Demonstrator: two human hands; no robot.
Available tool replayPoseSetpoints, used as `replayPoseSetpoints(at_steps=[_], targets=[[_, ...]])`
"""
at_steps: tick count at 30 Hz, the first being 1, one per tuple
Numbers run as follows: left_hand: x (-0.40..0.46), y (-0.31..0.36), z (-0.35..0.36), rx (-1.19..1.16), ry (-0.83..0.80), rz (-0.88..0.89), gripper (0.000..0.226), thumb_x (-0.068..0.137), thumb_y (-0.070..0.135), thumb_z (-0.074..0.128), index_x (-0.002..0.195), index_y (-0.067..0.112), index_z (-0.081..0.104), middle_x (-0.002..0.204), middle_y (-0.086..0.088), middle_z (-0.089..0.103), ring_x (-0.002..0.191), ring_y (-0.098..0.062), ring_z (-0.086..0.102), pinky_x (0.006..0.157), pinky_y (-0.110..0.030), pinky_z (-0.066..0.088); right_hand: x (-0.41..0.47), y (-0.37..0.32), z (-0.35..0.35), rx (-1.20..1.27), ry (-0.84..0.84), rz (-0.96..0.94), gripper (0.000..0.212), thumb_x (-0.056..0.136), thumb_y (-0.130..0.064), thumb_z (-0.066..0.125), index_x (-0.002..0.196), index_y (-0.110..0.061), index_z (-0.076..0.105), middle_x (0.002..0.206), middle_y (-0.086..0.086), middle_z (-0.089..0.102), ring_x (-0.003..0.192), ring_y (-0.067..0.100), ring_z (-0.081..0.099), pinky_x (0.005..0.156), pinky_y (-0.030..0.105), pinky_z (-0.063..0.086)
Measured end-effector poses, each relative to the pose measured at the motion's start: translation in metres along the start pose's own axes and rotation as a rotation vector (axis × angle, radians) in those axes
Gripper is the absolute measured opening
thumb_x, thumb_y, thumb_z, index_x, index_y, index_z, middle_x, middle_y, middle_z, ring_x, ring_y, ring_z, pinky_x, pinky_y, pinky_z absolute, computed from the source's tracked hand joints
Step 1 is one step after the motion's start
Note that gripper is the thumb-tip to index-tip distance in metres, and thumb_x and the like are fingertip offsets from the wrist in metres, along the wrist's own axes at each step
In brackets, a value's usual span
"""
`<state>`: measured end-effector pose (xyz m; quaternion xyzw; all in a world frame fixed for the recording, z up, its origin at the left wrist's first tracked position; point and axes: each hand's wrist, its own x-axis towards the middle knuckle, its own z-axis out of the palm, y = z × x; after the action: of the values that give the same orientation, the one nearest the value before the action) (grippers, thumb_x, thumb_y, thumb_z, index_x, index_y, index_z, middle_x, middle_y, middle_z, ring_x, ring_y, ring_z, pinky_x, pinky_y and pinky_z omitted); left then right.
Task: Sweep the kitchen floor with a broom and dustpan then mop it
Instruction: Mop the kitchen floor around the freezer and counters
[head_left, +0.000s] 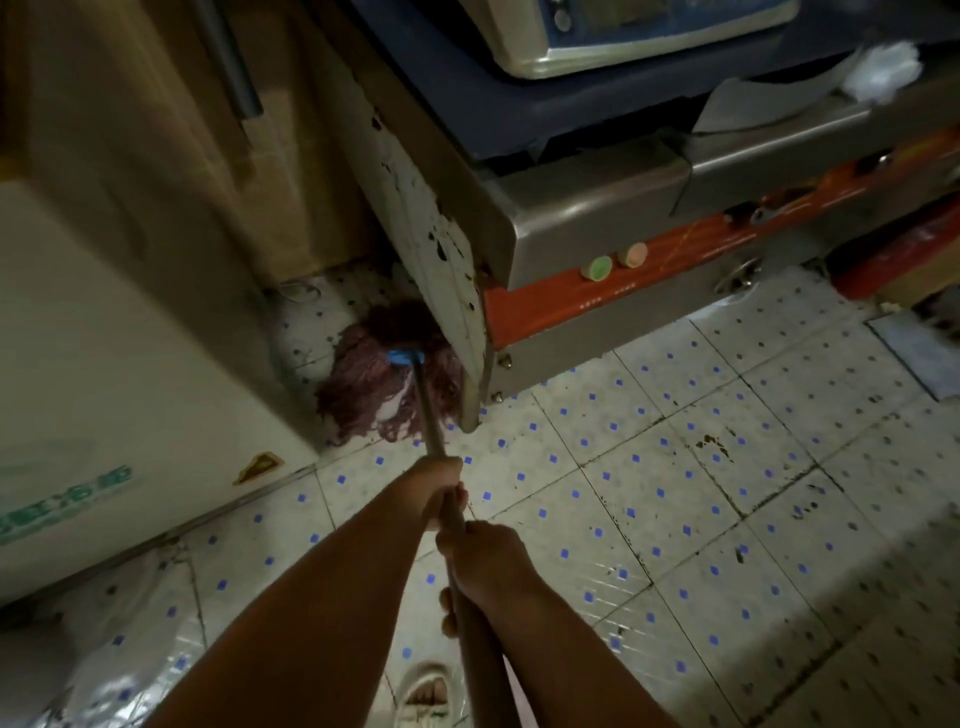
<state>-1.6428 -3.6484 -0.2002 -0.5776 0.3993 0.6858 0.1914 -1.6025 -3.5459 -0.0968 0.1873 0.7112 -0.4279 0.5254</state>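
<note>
- Grip: both hands wrap the long brown mop handle, one just above the other; our left hand sits further down the shaft, our right hand nearer the body, fingers curled fully round.
- White tiled floor with small blue squares: dark stains show on it; mopping looks under way, judged from the mop in use.
- Mop handle: stiff, light, we judge; its long axis runs from our body up and slightly left, head end pointing away into the gap.
- Purple string mop head with blue collar: soft, floppy, probably heavy if wet; it lies splayed on the floor between the white appliance and the chipped white leg of the steel counter, touching that leg.
- Hold: two spaced hands on the shaft suit pushing and dragging.
</note>
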Motion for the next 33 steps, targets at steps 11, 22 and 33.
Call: replayPoseSetpoints(at_steps=[11,22,33], targets=[[0.063,0.113,-0.013,-0.062,-0.034,0.135,0.030,0.096,0.014,0.048,0.067,0.009,0.042,0.060,-0.003,0.037,0.050,-0.010,0.037,0.045,-0.019,0.034,0.095,-0.108,0.029,-0.096,0.037,0.009,0.028,0.096,-0.023,0.052,0.119,-0.007,0.050,0.075,0.011,0.056,0.049,0.017,0.055,0.040,0.025,0.046],[-0.010,0.015,-0.016,-0.021,0.004,0.023,0.020,0.097,0.023,0.050,0.085,0.008,0.046,0.062,-0.002,0.042,0.048,-0.007,0.040,0.036,-0.013,0.037,0.024,-0.014,0.016,-0.227,0.042,0.005,0.024,0.096,-0.020,0.046,0.117,-0.010,0.052,0.078,0.008,0.057,0.052,0.014,0.056,0.035,0.018,0.044],[-0.134,-0.197,-0.011,-0.106,0.014,-0.077,0.018,0.096,0.020,0.052,0.096,0.003,0.046,0.066,-0.005,0.043,0.051,-0.008,0.040,0.048,-0.017,0.040,-0.112,0.176,-0.015,-0.330,-0.002,0.010,0.025,0.096,-0.024,0.044,0.112,-0.009,0.054,0.078,0.005,0.056,0.054,0.013,0.057,0.050,0.023,0.052]])
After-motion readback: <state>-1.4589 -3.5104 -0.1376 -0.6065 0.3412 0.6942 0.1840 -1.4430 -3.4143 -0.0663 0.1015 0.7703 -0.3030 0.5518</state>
